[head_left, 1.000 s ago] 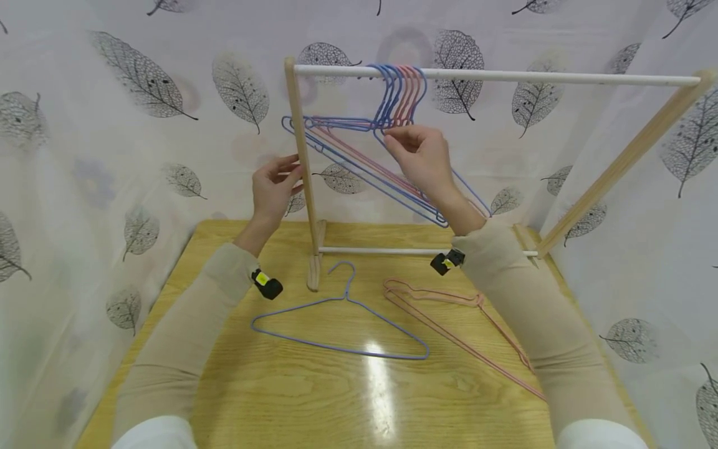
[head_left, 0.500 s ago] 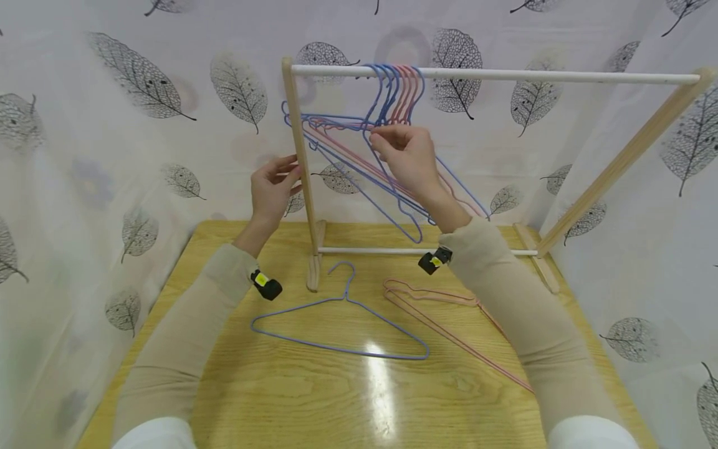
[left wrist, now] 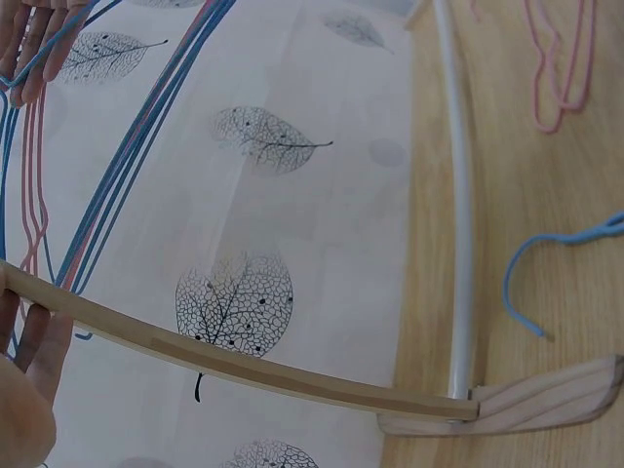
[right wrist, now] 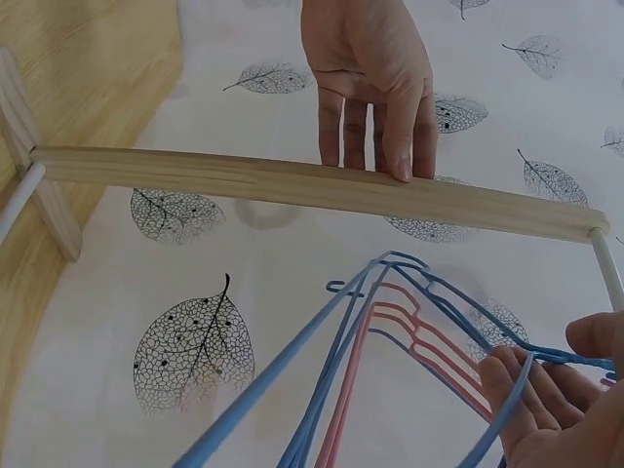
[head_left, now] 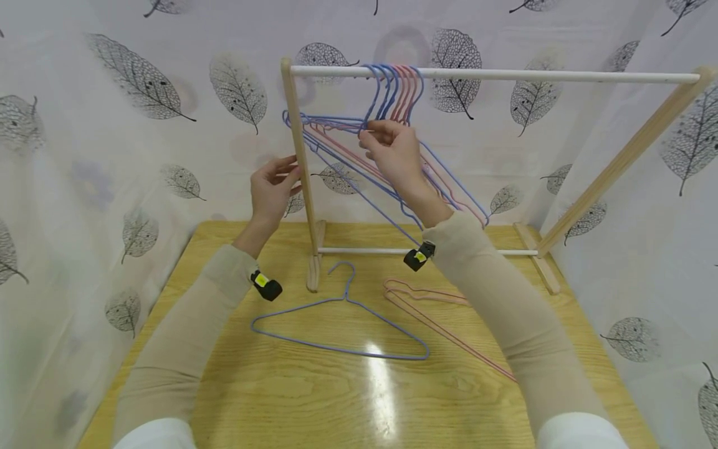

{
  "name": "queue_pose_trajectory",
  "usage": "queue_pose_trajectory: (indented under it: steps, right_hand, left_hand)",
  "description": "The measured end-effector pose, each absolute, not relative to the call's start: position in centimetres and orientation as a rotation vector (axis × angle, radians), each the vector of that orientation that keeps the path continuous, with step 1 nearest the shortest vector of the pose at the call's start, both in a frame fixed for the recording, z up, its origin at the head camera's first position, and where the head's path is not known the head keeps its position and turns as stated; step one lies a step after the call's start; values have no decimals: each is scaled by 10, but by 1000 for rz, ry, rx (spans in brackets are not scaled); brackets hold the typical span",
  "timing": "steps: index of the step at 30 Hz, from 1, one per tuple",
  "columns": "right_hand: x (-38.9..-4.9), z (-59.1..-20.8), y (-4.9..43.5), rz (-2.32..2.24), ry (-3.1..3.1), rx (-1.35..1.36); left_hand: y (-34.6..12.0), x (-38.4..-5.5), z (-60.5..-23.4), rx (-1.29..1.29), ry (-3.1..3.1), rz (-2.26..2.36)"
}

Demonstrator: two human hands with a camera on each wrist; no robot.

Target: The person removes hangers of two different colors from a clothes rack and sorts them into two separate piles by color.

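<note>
You have one rack here, with two posts, two feet and two rails. On the top rail [head_left: 533, 75] you have three pink hooks [head_left: 405, 96] side by side, one blue hook [head_left: 422, 88] to their right, and what look like three more blue ones to their left; those crowd together, so the count is not certain. The whole bunch hangs nearer the left post [head_left: 308, 206].

Your left hand [head_left: 272, 190] grips that post. Your right hand [head_left: 392, 156] pinches one blue hanger [right wrist: 497, 414] near its neck, under the top rail.

The table [head_left: 280, 399] bears the rack, one flat blue hanger [head_left: 346, 294] in front of the lower rail [head_left: 376, 251], and overlapping pink hangers [head_left: 477, 353] to the right of it. They look like two, but your right sleeve [head_left: 505, 305] covers part of them. You wear two wrist cameras [head_left: 268, 287], one on each arm.

Only the head view shows you the hooks looped over the top rail. The right wrist view gives you your left thumb against one face of the post, with the fingers passing behind it, and a blue wire crossing your right fingers. The left wrist view catches just the hook end of the flat blue hanger.
</note>
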State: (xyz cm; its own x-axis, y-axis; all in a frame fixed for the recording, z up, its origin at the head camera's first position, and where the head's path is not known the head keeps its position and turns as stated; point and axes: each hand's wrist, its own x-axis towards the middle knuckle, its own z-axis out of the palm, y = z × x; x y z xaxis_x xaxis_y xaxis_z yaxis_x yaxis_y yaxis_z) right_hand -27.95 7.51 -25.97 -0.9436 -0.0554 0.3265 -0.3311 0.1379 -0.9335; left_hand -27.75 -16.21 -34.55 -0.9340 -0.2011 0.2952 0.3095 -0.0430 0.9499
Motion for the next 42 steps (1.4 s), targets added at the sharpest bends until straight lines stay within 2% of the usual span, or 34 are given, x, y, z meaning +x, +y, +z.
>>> queue_pose_trajectory:
  steps: [18, 30, 42]
  right_hand:
    - [-282, -258, 68, 1982, -2063, 307]
    - [-261, -241, 82, 2012, -2009, 335]
    - [-232, -244, 114, 2082, -1888, 397]
  left_hand:
    - [-164, -277, -345, -129, -1909, -2036]
    - [-164, -277, -346, -139, -1891, -2052]
    - [-164, -279, -346, -134, -1885, -2068]
